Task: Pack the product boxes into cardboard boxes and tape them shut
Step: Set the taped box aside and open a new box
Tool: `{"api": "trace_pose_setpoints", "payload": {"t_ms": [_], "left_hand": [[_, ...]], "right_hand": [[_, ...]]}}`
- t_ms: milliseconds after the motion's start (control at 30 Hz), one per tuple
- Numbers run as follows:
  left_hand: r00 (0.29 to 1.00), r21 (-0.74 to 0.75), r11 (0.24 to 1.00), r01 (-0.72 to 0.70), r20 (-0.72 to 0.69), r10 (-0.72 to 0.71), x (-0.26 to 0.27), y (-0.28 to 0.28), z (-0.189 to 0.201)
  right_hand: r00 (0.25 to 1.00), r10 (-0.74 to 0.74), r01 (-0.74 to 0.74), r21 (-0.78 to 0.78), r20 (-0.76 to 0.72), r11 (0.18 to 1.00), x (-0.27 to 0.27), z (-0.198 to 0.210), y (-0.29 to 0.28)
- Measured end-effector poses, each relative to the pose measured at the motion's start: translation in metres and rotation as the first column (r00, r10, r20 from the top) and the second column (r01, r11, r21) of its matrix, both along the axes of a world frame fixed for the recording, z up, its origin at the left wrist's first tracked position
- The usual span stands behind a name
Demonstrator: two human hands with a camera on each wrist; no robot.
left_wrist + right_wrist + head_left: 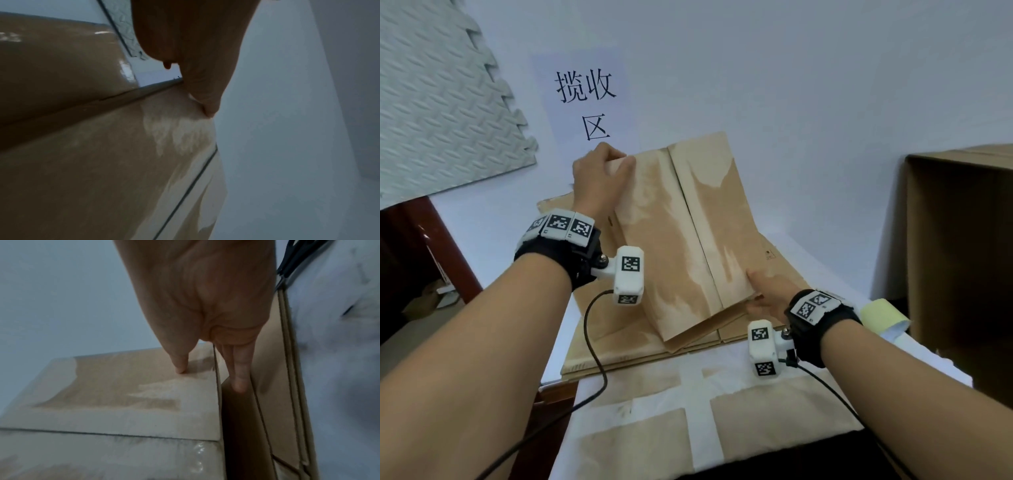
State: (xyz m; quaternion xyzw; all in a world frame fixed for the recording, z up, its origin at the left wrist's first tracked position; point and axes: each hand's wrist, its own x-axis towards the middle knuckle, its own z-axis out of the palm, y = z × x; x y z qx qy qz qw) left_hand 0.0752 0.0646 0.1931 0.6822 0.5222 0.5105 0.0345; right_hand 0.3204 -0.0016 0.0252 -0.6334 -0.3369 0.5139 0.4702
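Observation:
A flattened brown cardboard box point(681, 240) with worn, whitish patches is tilted up off a stack of flat cartons point(619, 349). My left hand point(599, 174) grips its upper left corner, fingers curled over the top edge and thumb on the face. In the left wrist view the thumb point(205, 81) presses on the cardboard point(102, 170). My right hand point(767, 291) pinches the lower right edge. In the right wrist view its thumb point(180, 363) lies on top of the panel point(133, 394) and its fingers point(240, 369) reach under it.
A large upright open carton point(962, 257) stands at the right, with a pale yellow roll point(883, 315) beside it. A taped-over cardboard surface point(688, 428) lies nearest me. On the white wall behind hang a paper sign point(585, 99) and a grey foam mat point(441, 102).

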Motion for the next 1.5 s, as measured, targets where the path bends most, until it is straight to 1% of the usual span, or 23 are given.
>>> {"api": "trace_pose_setpoints", "payload": {"t_ms": [67, 133, 200, 267, 433, 533, 633, 700, 800, 867, 933, 967, 1000, 1033, 1067, 1100, 1133, 1200, 1267, 1333, 1400, 1433, 1500], "left_hand": [[0.995, -0.002, 0.998, 0.066, 0.069, -0.066, 0.000, -0.008, -0.004], [0.998, 0.049, 0.998, 0.045, 0.032, -0.047, -0.001, -0.018, -0.008], [0.999, 0.088, 0.996, 0.031, 0.021, -0.033, -0.004, -0.027, -0.010], [0.997, 0.107, 0.994, 0.029, 0.062, -0.036, -0.008, -0.037, -0.007], [0.988, 0.223, 0.969, -0.105, 0.136, 0.076, -0.028, -0.058, 0.014], [0.970, 0.249, 0.950, -0.191, 0.199, 0.143, -0.041, -0.074, 0.022], [0.944, 0.132, 0.961, -0.242, 0.262, 0.202, -0.053, -0.087, 0.011], [0.936, 0.003, 0.967, -0.255, 0.251, 0.246, -0.061, -0.089, -0.008], [0.941, -0.210, 0.933, -0.293, 0.107, 0.320, -0.070, -0.084, -0.047], [0.944, -0.324, 0.895, -0.307, 0.014, 0.329, -0.074, -0.080, -0.071], [0.955, -0.414, 0.861, -0.294, -0.083, 0.286, -0.076, -0.076, -0.090], [0.961, -0.459, 0.845, -0.275, -0.123, 0.246, -0.075, -0.073, -0.098], [0.966, -0.501, 0.826, -0.260, -0.150, 0.213, -0.073, -0.071, -0.105], [0.966, -0.529, 0.809, -0.256, -0.169, 0.195, -0.071, -0.068, -0.111], [0.963, -0.538, 0.800, -0.265, -0.193, 0.189, -0.068, -0.065, -0.115], [0.954, -0.525, 0.801, -0.288, -0.235, 0.189, -0.065, -0.062, -0.117], [0.937, -0.501, 0.804, -0.319, -0.295, 0.188, -0.062, -0.059, -0.118], [0.885, -0.407, 0.847, -0.342, -0.443, 0.145, -0.051, -0.052, -0.117], [0.826, -0.324, 0.911, -0.254, -0.563, 0.031, -0.026, -0.048, -0.113], [0.762, -0.335, 0.938, -0.086, -0.629, -0.155, 0.013, -0.048, -0.109], [0.670, -0.422, 0.906, 0.037, -0.662, -0.336, 0.053, -0.050, -0.110], [0.623, -0.461, 0.885, 0.064, -0.674, -0.396, 0.069, -0.051, -0.111], [0.546, -0.493, 0.867, 0.073, -0.707, -0.449, 0.087, -0.051, -0.112]], "right_hand": [[0.991, 0.089, -0.097, -0.079, -0.098, 0.992, -0.006, 0.000, -0.007], [0.975, 0.146, -0.164, -0.099, -0.169, 0.981, -0.011, 0.000, -0.014], [0.959, 0.137, -0.159, -0.068, -0.250, 0.985, -0.017, -0.002, -0.016], [0.947, 0.112, -0.126, -0.026, -0.301, 0.992, -0.020, 0.000, -0.014], [0.978, 0.098, -0.062, 0.193, -0.185, 0.979, -0.024, 0.046, -0.009], [0.957, 0.082, 0.031, 0.382, -0.277, 0.924, -0.028, 0.087, -0.011], [0.990, 0.023, 0.047, 0.489, -0.137, 0.871, -0.026, 0.120, -0.016], [1.000, 0.003, -0.003, 0.513, 0.000, 0.859, -0.022, 0.127, -0.015], [0.973, 0.007, -0.119, 0.474, 0.232, 0.872, -0.023, 0.121, -0.014], [0.920, 0.061, -0.219, 0.378, 0.386, 0.900, -0.027, 0.109, -0.014], [0.823, 0.114, -0.301, 0.257, 0.557, 0.918, -0.030, 0.096, -0.016], [0.748, 0.129, -0.324, 0.188, 0.651, 0.927, -0.032, 0.087, -0.018], [0.670, 0.131, -0.324, 0.130, 0.731, 0.937, -0.032, 0.077, -0.019], [0.614, 0.129, -0.311, 0.088, 0.779, 0.946, -0.032, 0.069, -0.020], [0.600, 0.121, -0.295, 0.078, 0.791, 0.952, -0.031, 0.063, -0.021], [0.621, 0.112, -0.286, 0.092, 0.776, 0.954, -0.031, 0.057, -0.023], [0.667, 0.095, -0.270, 0.121, 0.739, 0.955, -0.030, 0.053, -0.023], [0.753, 0.056, -0.223, 0.175, 0.655, 0.959, -0.030, 0.048, -0.023], [0.821, 0.020, -0.171, 0.213, 0.570, 0.962, -0.032, 0.043, -0.022], [0.841, 0.003, -0.146, 0.222, 0.541, 0.964, -0.032, 0.037, -0.021], [0.833, -0.017, -0.139, 0.240, 0.553, 0.961, -0.031, 0.031, -0.021], [0.830, -0.021, -0.141, 0.245, 0.557, 0.959, -0.030, 0.031, -0.023], [0.829, -0.033, -0.128, 0.247, 0.558, 0.961, -0.030, 0.031, -0.024]]}}
